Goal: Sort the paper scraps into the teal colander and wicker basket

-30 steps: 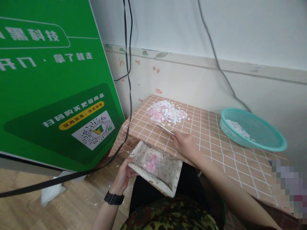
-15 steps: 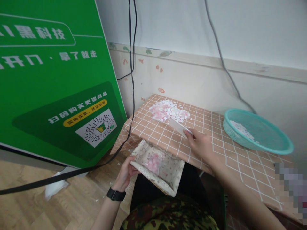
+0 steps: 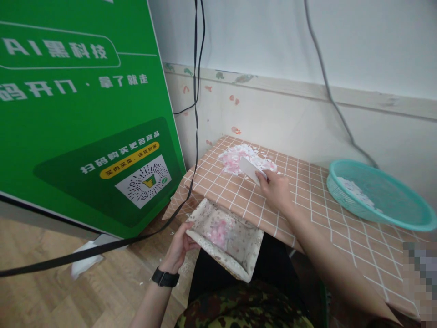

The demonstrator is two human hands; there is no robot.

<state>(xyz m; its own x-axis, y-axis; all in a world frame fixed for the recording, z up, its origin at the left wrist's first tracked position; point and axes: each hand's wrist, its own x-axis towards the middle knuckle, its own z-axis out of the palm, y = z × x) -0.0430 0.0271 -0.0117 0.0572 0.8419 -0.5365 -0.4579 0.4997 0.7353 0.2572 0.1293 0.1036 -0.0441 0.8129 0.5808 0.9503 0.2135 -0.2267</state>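
Observation:
My left hand (image 3: 180, 246) grips the left side of a patterned fabric-covered box (image 3: 239, 269), tilted just below the table's front edge. Pink and white paper scraps (image 3: 220, 232) lie inside it. My right hand (image 3: 276, 189) is closed around a flat white card (image 3: 251, 169), holding it over the table at the near side of a paper pile. That pile of small white and pink paper scraps (image 3: 235, 157) is spread near the table's back left corner.
A brown checked cloth (image 3: 307, 187) covers the table. On its right stands a turquoise plastic basket (image 3: 392, 196) with white paper scraps inside. A black strap (image 3: 136, 238) crosses at left, before a green cabinet (image 3: 85, 114). A blurred patch lies at lower right.
My right hand has moved the card slightly farther in, up to the pile, and tipped it more upright. The left hand and box hold steady while the view has shifted a little left.

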